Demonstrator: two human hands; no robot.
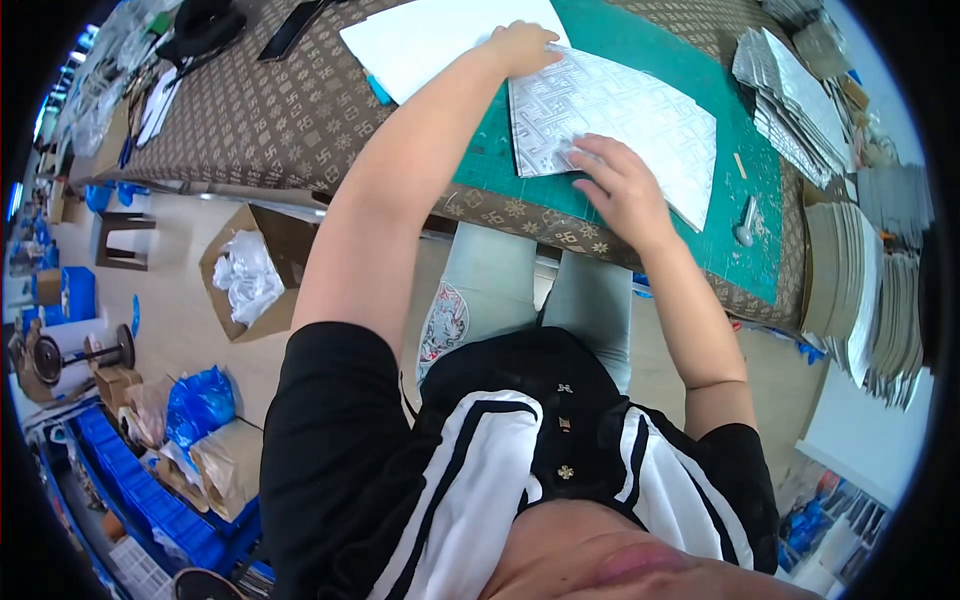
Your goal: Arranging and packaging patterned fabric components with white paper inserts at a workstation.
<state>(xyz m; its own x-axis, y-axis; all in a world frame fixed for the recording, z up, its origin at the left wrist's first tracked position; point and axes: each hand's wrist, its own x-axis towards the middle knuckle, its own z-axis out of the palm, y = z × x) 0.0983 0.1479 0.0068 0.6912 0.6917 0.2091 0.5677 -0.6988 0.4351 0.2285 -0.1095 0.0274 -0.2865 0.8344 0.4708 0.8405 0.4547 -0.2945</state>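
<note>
A silver sheet with a geometric pattern [610, 110] lies over a green cutting mat [745, 235], its lower edge curved. It seems to top a thin stack. At its upper left corner is my left hand [522, 50], fingers closed together, apparently pinching the corner; the fingertips are partly hidden. My right hand [622, 190] rests palm down over the lower part of the same sheet, with its fingers spread. White sheets [425, 45] lie just left of my left hand, partly covered by my forearm.
A small metal tool [746, 222] and a thin wooden strip [740, 166] lie on the mat's right. Silver sheets [795, 105] are stacked farther right, above grey stacked pieces [850, 270]. A phone [290, 30] lies far left. Below the table stands an open carton [222, 285].
</note>
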